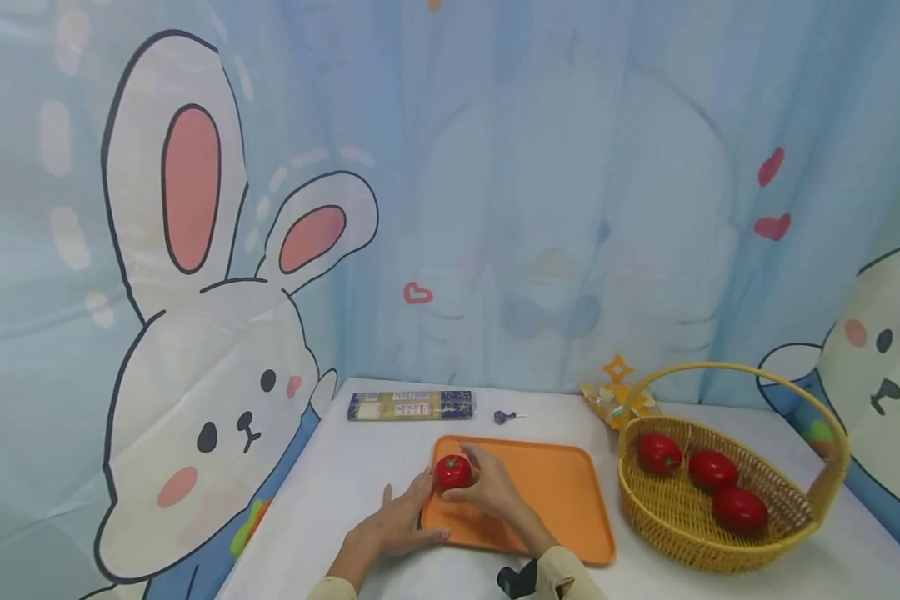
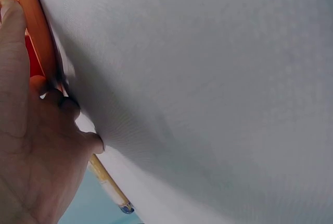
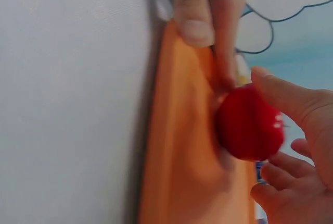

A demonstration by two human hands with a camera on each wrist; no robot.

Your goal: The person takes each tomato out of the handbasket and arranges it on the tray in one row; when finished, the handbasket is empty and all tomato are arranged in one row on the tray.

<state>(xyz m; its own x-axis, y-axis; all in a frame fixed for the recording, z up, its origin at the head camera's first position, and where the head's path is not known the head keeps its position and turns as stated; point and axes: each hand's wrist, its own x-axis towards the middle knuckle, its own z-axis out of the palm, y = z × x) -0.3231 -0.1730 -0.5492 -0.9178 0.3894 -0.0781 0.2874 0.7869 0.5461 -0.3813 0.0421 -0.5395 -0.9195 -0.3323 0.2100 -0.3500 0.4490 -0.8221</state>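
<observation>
A round red tomato [image 1: 452,472] with a green stem top is at the left side of an orange tray [image 1: 562,500]. My right hand [image 1: 491,487] holds it from the right, thumb and fingers on either side; the right wrist view shows the tomato [image 3: 250,124] close up, somewhat blurred. My left hand [image 1: 401,521] rests along the tray's left edge with its thumb stretched over the near corner. In the left wrist view the fingers of that left hand [image 2: 36,146] touch the tray's rim [image 2: 39,26]. One left finger reaches close beside the tomato.
To the right stands a yellow wicker basket [image 1: 667,529] with a tall handle and 3 red tomatoes [image 1: 740,510] inside. Behind the tray lie long packaged bundles [image 1: 411,406], a small purple-headed lollipop [image 1: 504,417] and a yellow snack bag [image 1: 615,404]. A patterned curtain [image 1: 532,208] hangs behind the white table.
</observation>
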